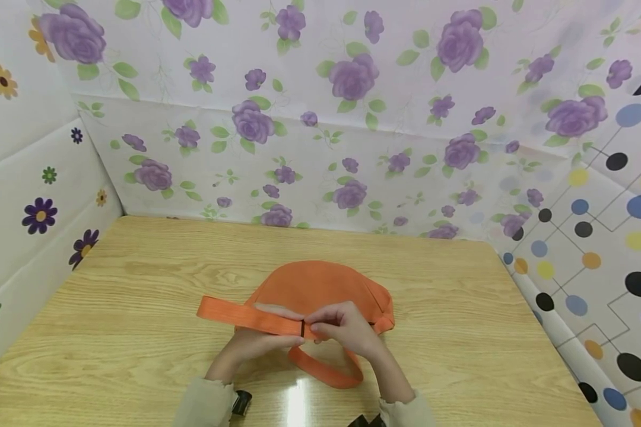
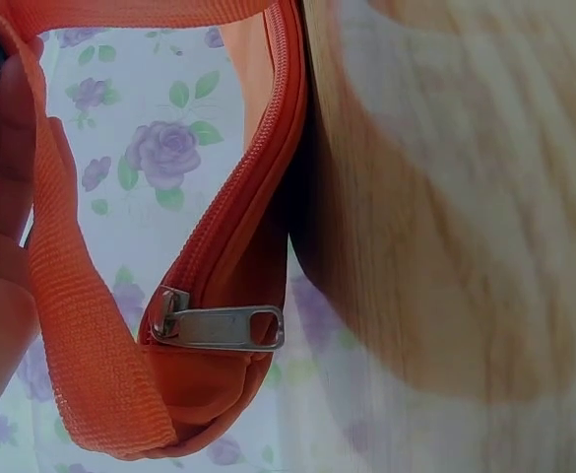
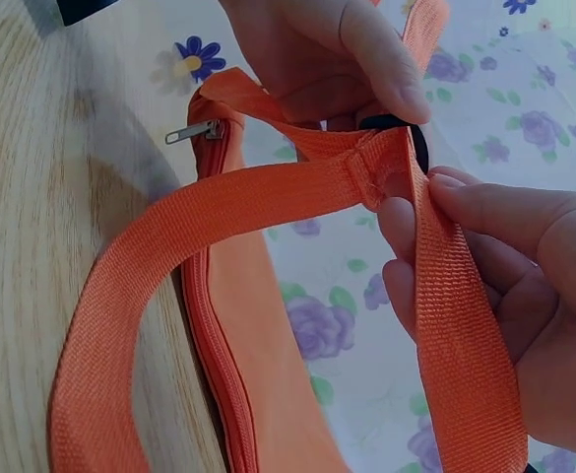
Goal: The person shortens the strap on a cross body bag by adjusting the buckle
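Note:
An orange waist bag stands on the table, behind both hands. Its webbing strap runs through a small black slider buckle. My left hand holds strap and buckle from the left, with its thumb at the buckle in the right wrist view. From the other side my right hand pinches the strap right beside the buckle. One strap loop hangs down in front of the bag, and another length sticks out leftward. A metal zipper pull hangs at one end of the zipper.
The wood-grain table reaches back to a purple-flowered cloth. A cloth with coloured dots borders the right, and a daisy-print cloth the left. Black devices sit at the wrists.

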`<state>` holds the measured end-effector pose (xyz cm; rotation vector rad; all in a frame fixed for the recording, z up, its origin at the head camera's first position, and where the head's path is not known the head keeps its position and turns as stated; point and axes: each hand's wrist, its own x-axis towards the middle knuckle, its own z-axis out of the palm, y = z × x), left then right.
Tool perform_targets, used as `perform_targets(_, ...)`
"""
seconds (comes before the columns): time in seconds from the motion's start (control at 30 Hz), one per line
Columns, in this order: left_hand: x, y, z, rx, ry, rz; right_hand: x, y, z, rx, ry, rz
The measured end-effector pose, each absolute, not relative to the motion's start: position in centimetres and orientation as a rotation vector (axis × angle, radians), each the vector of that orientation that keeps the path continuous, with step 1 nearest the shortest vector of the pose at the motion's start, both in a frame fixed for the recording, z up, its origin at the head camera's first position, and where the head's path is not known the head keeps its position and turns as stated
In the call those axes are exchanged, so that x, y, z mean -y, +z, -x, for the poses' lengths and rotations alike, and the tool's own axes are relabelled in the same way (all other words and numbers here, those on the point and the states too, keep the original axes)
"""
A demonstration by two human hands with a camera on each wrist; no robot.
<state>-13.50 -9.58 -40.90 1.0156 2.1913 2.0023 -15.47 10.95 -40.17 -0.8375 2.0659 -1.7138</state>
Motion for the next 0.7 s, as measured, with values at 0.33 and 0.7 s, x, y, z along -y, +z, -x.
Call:
perform_targets(0.33,9.7,-40.8,13.3,-2.133,1.981,-0.924,-11.4,-37.4,14.3,-2.133,-1.610,0.896)
perform_targets(0.7,9.7,-40.6,13.1,-2.206,1.986,-0.852,-12.6,-38.4,14.8,-2.183,-1.572,0.938)
